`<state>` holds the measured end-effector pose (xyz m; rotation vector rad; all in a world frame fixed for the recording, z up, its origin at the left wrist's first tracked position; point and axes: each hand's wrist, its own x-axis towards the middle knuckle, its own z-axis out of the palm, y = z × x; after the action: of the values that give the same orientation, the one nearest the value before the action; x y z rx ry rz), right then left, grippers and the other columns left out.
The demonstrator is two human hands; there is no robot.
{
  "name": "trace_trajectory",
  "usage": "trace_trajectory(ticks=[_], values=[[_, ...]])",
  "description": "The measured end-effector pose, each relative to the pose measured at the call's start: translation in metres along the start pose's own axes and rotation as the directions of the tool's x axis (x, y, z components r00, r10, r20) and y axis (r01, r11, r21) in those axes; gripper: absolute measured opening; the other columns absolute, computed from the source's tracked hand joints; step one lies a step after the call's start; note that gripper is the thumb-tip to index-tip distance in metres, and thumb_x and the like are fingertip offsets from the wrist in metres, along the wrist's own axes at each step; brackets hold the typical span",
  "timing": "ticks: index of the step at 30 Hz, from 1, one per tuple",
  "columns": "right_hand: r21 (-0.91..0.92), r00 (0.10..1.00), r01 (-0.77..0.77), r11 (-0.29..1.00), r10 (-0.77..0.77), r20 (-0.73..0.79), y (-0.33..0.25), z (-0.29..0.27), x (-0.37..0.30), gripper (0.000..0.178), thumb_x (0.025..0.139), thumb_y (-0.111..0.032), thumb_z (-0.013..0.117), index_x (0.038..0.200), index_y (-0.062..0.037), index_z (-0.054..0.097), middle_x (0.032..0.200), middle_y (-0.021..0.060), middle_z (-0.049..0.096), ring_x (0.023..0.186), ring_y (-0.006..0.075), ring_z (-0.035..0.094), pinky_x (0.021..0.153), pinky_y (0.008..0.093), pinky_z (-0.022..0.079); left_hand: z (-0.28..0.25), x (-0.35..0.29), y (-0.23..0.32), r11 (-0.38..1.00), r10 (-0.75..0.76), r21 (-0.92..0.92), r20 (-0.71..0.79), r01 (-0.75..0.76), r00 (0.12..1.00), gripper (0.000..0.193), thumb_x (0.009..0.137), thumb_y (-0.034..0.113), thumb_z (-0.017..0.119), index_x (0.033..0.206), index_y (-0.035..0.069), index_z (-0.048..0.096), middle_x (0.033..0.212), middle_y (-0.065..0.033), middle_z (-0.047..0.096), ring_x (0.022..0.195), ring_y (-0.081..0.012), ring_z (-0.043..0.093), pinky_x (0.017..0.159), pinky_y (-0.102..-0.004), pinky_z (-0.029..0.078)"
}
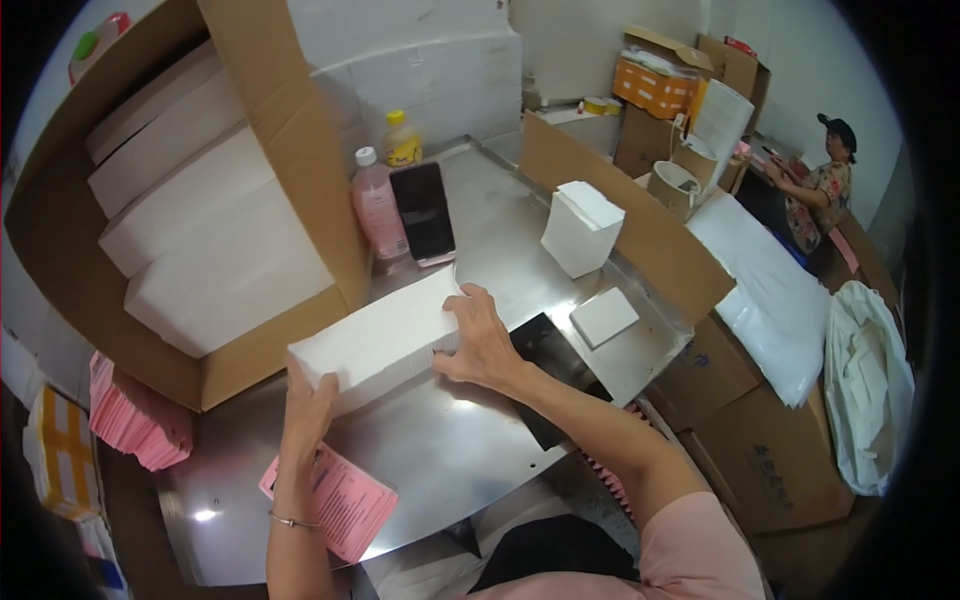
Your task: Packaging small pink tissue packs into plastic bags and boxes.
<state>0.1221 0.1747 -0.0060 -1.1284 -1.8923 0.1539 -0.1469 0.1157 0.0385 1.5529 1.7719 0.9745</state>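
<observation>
Between my two hands is a long stack of white cards or paper sheets (385,335), lying on its side over the metal table. My left hand (310,400) grips its near left end, thumb on the front face. My right hand (475,340) is closed round its right end, fingers over the top edge. Just left of the stack, an open cardboard box (285,130) lies on its side with several white blocks (225,265) inside. Beneath my left forearm lie pink printed sheets (350,505).
A phone (422,212) leans by a pink bottle (375,205) and a yellow bottle (402,140). Right of them stand a white card stack (583,228), a smaller one (604,317) and a cardboard panel (630,210). Pink bundles (135,415) sit at left. A person (825,185) works far right.
</observation>
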Motion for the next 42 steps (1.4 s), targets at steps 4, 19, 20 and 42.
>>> trace_trajectory(ticks=[4, 19, 20, 42], values=[[-0.255, 0.991, 0.024, 0.967, -0.057, -0.122, 0.029, -0.051, 0.011, 0.067, 0.055, -0.017, 0.078, 0.115, 0.0005, 0.052, 0.129, 0.0334, 0.045, 0.119, 0.0515, 0.045, 0.101, 0.0574, 0.040, -0.018, -0.014, 0.009, 0.965, 0.020, -0.261, 0.035, -0.010, 0.999, 0.071, 0.100, 0.032, 0.049, 0.155, -0.001, 0.017, 0.140, -0.0185, 0.048, 0.125, -0.0263, 0.048, 0.106, -0.0323, 0.038], [0.452, 0.712, -0.702, 0.551, 0.556, 0.428, 0.040, -0.033, 0.030, 0.053, 0.087, -0.011, 0.053, 0.139, 0.0005, 0.050, 0.116, 0.0175, 0.064, 0.103, 0.0255, 0.062, 0.090, 0.0370, 0.051, -0.019, 0.006, -0.041, 0.999, -0.026, -0.039, -0.037, 0.024, 0.999, 0.057, 0.104, 0.032, 0.036, 0.149, -0.003, 0.035, 0.130, -0.0302, 0.056, 0.123, -0.0392, 0.054, 0.105, -0.0383, 0.038], [0.566, 0.714, -0.696, 0.443, 0.515, 0.475, 0.035, -0.028, 0.029, 0.055, 0.089, -0.012, 0.052, 0.142, -0.0008, 0.047, 0.115, 0.0173, 0.065, 0.104, 0.0237, 0.062, 0.089, 0.0356, 0.052, -0.020, 0.006, -0.041, 1.000, -0.019, -0.022, -0.083, 0.017, 0.996, 0.058, 0.104, 0.033, 0.037, 0.150, -0.002, 0.034, 0.128, -0.0319, 0.056, 0.122, -0.0409, 0.053, 0.106, -0.0391, 0.038], [-0.523, 0.985, 0.127, 0.843, -0.167, -0.030, 0.010, -0.047, 0.036, 0.055, 0.060, -0.016, 0.077, 0.110, -0.0041, 0.057, 0.134, 0.0281, 0.046, 0.124, 0.0450, 0.045, 0.099, 0.0544, 0.040, -0.003, 0.012, 0.047, 0.840, -0.209, 0.529, 0.121, 0.115, 0.970, 0.098, 0.078, 0.039, 0.068, 0.151, -0.001, 0.016, 0.139, -0.0340, 0.047, 0.126, -0.0456, 0.052, 0.107, -0.0466, 0.042]])
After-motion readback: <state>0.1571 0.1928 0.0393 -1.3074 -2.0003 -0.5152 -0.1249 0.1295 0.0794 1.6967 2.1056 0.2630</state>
